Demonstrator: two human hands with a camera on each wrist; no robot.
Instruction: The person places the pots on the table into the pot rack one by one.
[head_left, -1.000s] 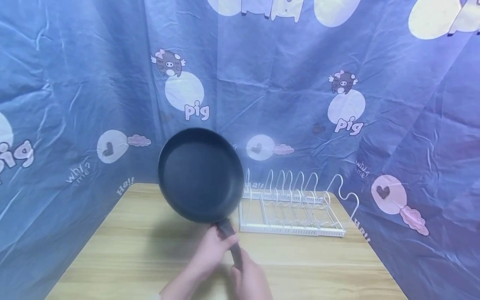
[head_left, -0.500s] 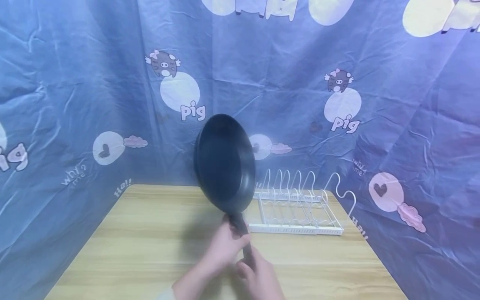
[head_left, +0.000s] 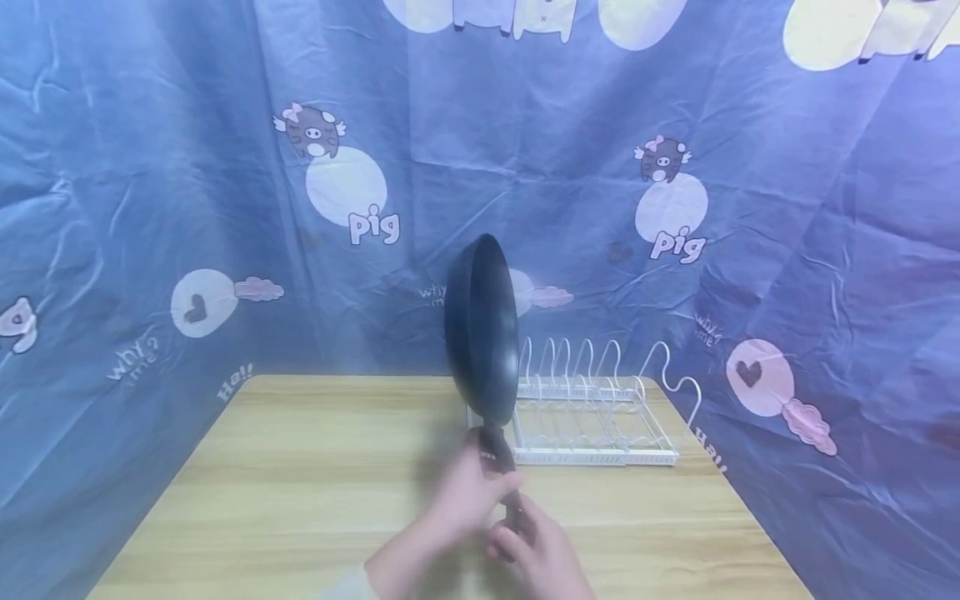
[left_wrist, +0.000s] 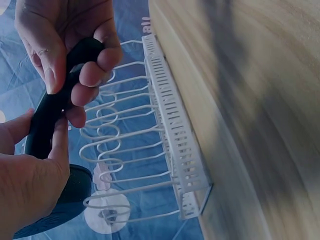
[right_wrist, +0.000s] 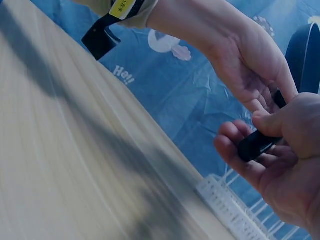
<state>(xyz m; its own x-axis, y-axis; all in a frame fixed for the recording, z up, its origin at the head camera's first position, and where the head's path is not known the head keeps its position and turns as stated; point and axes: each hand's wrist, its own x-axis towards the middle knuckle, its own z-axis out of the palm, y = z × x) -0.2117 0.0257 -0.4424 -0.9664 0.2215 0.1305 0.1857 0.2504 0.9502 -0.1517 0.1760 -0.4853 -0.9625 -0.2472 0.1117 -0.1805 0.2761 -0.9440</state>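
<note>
A black frying pan (head_left: 480,333) is held up above the table, its bowl upward and nearly edge-on, with the cooking side facing right. Close to the bowl, my left hand (head_left: 467,492) grips the dark handle (left_wrist: 45,122). Lower down, my right hand (head_left: 546,550) holds the handle's end, with thumb on one side and curled fingers on the other. The right wrist view shows the handle tip poking out past the right hand (right_wrist: 295,160). Just right of the pan stands a white wire rack (head_left: 592,457), its left part partly covered by the pan.
The rack's upright wire loops stand in a row toward the table's back right, with a taller bent wire at its right end. Under the hands lies the wooden table (head_left: 285,475). A blue patterned cloth (head_left: 570,167) hangs behind and at both sides.
Both hands have moved right with the pan, toward the rack's left end. The pan has turned from facing me to nearly edge-on. The view has shifted slightly.
</note>
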